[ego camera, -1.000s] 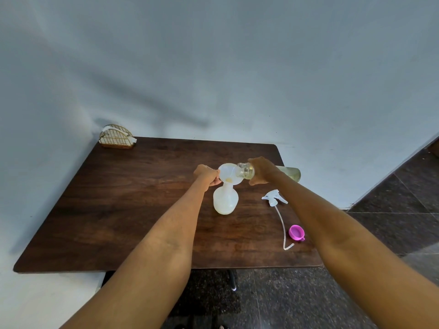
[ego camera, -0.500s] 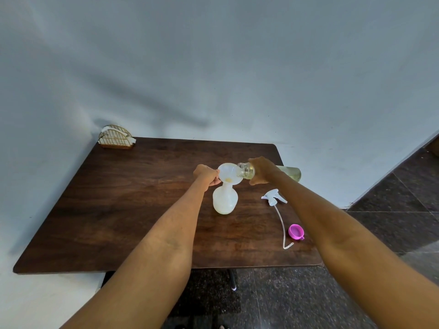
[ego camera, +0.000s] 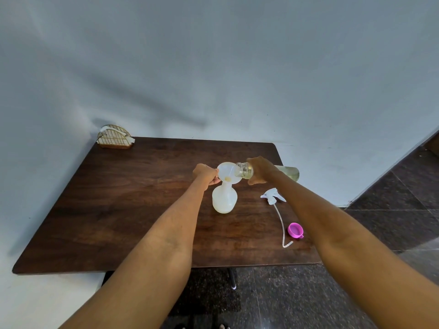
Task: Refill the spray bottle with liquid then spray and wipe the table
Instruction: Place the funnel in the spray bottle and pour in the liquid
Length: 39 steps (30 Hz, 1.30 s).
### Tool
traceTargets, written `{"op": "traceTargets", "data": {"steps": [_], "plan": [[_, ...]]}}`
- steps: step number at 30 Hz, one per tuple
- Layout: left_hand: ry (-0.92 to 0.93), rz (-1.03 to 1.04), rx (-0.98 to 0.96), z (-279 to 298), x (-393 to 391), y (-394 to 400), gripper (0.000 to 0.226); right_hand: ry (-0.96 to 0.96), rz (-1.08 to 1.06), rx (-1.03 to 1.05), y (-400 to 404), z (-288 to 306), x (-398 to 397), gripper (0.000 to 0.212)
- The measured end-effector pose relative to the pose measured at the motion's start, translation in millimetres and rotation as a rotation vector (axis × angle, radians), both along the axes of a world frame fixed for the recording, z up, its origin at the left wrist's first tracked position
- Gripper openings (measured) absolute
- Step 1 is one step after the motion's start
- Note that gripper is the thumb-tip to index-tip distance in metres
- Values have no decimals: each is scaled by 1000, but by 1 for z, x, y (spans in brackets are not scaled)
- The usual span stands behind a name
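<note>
From the head view, the white spray bottle [ego camera: 224, 200] stands upright mid-tabletop [ego camera: 118, 210] with a white funnel [ego camera: 228, 173] in its neck. The left hand [ego camera: 206, 174] pinches the funnel's left rim. The right hand [ego camera: 260, 170] grips a clear refill bottle [ego camera: 288, 172], tipped sideways, mouth over the funnel. Right of the spray bottle lie the trigger head [ego camera: 272, 196] and, nearer, a pink cap [ego camera: 295, 230]; a napkin holder [ego camera: 115, 137] sits far left

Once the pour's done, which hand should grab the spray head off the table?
Probably the right. The spray head lies on the table just under the right hand, though that hand must first put down the refill bottle. The left hand pinches the funnel across the spray bottle.
</note>
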<state>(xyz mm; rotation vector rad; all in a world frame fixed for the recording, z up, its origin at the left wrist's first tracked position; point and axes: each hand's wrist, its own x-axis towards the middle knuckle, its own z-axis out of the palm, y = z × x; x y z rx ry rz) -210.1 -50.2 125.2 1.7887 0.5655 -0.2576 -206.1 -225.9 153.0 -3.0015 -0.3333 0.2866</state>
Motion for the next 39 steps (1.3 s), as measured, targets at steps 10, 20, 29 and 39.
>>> {"op": "traceTargets", "data": {"steps": [10,20,29,39], "plan": [[-11,-3,0,-2,1,1,23,-1,13,-4,1,1,2,48],[-13,6,-10,1,-1,0,25,-1,3,-4,0,0,2,46],[-10,13,-12,1,-2,0,24,2,12,-12,1,0,2,46],[-12,22,0,1,-3,0,26,-7,20,-20,0,2,0,47]]}}
